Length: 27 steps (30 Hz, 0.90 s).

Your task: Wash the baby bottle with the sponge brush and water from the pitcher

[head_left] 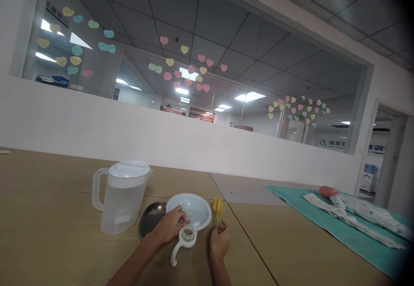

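Observation:
My left hand [173,224] is closed round a clear bottle with a white collar and a curved white handle [183,243]. The bottle tilts over a white bowl [201,204], its open mouth towards me. My right hand [220,242] grips the thin green handle of a sponge bottle brush [217,208]. The brush's yellow sponge head points up, just right of the bowl and apart from the bottle. Partly under my left wrist and the bowl's edge lies a round metal dish [149,220].
A lidded translucent pitcher [124,197] holding liquid stands left of the dish. At the right, a green mat [291,195] carries a doll in patterned white clothes [371,215]. Behind the tan table [64,243] is a white wall with a window [226,83].

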### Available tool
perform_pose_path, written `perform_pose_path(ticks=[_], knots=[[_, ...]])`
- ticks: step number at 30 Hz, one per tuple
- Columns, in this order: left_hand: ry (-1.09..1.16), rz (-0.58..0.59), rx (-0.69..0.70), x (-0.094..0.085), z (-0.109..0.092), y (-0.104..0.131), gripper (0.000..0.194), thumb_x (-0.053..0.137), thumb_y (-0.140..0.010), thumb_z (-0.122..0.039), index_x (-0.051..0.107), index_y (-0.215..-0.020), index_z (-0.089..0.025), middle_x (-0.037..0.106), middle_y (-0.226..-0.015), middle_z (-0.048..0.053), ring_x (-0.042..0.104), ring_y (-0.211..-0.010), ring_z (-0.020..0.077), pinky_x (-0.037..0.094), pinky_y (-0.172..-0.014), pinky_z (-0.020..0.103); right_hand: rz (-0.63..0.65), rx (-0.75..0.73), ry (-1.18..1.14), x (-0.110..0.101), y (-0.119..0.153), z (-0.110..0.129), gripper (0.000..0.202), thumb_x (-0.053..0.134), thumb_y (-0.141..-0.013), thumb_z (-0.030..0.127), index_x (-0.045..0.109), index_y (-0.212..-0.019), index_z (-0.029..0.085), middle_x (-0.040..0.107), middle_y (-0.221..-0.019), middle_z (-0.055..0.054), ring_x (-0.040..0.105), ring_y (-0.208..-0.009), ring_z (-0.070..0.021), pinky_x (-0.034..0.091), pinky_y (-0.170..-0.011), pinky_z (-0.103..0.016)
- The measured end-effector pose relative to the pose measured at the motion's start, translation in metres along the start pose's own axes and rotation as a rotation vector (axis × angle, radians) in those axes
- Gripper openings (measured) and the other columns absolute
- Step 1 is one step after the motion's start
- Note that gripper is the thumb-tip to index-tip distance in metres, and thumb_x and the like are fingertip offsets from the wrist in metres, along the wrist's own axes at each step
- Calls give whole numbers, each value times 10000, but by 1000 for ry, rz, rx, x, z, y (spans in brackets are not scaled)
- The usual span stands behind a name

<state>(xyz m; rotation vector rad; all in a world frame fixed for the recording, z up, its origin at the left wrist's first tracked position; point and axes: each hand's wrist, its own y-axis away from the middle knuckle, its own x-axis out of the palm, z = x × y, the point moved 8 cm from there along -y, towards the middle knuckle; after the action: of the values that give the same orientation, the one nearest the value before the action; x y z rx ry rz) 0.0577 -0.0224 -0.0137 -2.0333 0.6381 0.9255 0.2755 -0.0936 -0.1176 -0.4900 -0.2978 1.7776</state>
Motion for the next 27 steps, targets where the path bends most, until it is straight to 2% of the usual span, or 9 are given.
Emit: perform_pose_path(ticks=[6, 10, 13, 18, 22, 25, 27], knots=[[133, -183, 29, -9, 2, 7, 98, 551, -779, -285, 513, -753, -199, 536, -862, 13, 535, -798, 175, 418, -736, 281, -116, -32, -3, -13, 0, 4, 322, 361, -765, 430, 557, -914, 224, 680, -833, -112, 645, -649, -239, 408, -517, -297], [188, -332, -36, -21, 7, 14, 90, 568, -688, -184, 499, -743, -203, 550, -805, 1, 531, -779, 180, 426, -728, 289, -143, -1, 7, -20, -1, 3, 313, 393, -763, 420, 567, -909, 205, 675, -838, -115, 631, -649, -242, 401, -531, -303], [287, -453, -79, -24, 14, 17, 212, 544, -632, -127, 544, -832, -198, 592, -823, -1, 554, -766, 173, 439, -733, 289, -180, 30, 11, -27, -2, 3, 324, 421, -741, 405, 569, -922, 182, 665, -883, -122, 632, -738, -273, 402, -567, -319], [518, -600, -132, -22, 31, 20, 408, 591, -652, -169, 542, -1057, -190, 624, -792, -8, 606, -762, 168, 470, -763, 298, -240, 19, -24, -39, -2, 13, 339, 402, -757, 392, 575, -947, 172, 637, -925, -155, 605, -814, -282, 405, -630, -337], [594, -629, -127, -21, 36, 21, 506, 601, -714, -203, 480, -1206, -202, 652, -887, 24, 636, -842, 180, 477, -817, 319, -244, -27, -88, -45, 0, 28, 374, 416, -798, 426, 584, -992, 154, 642, -927, -149, 602, -772, -251, 414, -645, -316], [687, -643, -162, -19, 42, 23, 585, 621, -755, -273, 399, -1292, -214, 644, -999, 55, 655, -846, 180, 500, -779, 308, -257, -36, -131, -51, 4, 39, 401, 418, -841, 454, 580, -1047, 150, 656, -918, -132, 611, -751, -232, 407, -626, -293], [746, -658, -195, -19, 46, 24, 644, 662, -739, -298, 372, -1310, -227, 621, -1082, 70, 664, -807, 169, 509, -755, 297, -232, -43, -167, -52, 7, 46, 397, 397, -872, 474, 593, -1015, 159, 668, -835, -101, 615, -720, -219, 399, -611, -279]])
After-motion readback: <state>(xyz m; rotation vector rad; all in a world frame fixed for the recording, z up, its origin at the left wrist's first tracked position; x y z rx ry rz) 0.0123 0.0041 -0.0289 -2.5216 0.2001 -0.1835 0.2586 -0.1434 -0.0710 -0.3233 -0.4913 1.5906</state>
